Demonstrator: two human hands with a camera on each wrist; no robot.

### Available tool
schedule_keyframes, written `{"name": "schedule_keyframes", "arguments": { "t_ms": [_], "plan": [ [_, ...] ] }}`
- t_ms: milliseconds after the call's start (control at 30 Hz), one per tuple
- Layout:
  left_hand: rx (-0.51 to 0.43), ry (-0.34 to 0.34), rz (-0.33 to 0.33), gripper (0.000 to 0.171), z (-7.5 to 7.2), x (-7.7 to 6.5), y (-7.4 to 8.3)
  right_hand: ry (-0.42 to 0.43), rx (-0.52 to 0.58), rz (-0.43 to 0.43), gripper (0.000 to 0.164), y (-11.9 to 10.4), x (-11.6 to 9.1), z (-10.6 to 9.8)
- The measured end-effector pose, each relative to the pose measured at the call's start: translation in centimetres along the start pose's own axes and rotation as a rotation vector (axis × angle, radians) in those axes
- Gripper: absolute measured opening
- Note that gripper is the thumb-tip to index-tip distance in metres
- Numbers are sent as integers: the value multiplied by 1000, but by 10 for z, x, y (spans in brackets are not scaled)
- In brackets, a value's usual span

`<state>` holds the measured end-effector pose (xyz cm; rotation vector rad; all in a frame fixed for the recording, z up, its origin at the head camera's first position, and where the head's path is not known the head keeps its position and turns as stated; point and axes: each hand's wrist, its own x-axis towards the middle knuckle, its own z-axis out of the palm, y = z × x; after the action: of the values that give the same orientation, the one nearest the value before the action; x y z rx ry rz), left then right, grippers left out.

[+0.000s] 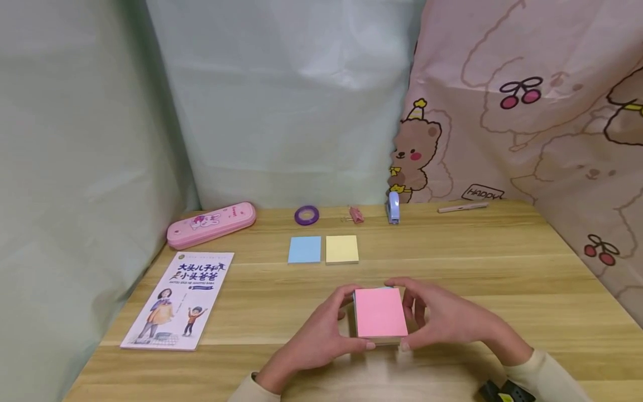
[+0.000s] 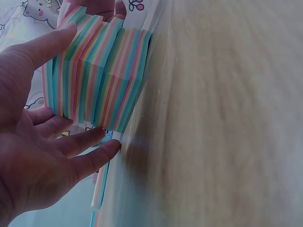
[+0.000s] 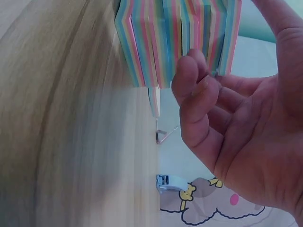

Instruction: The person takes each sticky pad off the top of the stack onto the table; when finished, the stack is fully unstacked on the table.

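A thick stack of sticky notes (image 1: pixel 380 312) with a pink top sheet stands at the front middle of the table. Its sides show pink, yellow and blue-green stripes in both wrist views, and its layers are slightly uneven. From the left, my left hand (image 1: pixel 321 332) holds it, thumb along the near side and fingers toward the back. My right hand (image 1: pixel 447 315) holds the opposite side, its thumb at the near right corner and index finger at the far edge. Beyond the hands lie a blue sticky note pad (image 1: pixel 304 249) and a yellow sticky note pad (image 1: pixel 342 249), side by side.
Along the back are a pink pencil case (image 1: pixel 211 225), purple tape ring (image 1: pixel 306 223), pink binder clip (image 1: pixel 356 214), blue stapler (image 1: pixel 394 208) and pen (image 1: pixel 462 207). A booklet (image 1: pixel 178 301) lies left. A black object (image 1: pixel 507 392) sits near the right sleeve.
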<state>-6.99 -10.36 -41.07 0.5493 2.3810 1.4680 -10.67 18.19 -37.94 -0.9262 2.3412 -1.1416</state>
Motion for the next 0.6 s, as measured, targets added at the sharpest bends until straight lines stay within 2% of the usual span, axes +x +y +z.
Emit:
{"name": "schedule_keyframes", "arguments": {
  "t_ms": [200,433,600],
  "plan": [
    [-2,1,2,94,0,1,1,26,-33,28,90,-1,0,4],
    [-3,4,2,94,0,1,2,51,-57,-3,74,0,1,3],
    [-7,3,1,95,0,1,1,54,-53,-13,72,0,1,3]
  ]
}}
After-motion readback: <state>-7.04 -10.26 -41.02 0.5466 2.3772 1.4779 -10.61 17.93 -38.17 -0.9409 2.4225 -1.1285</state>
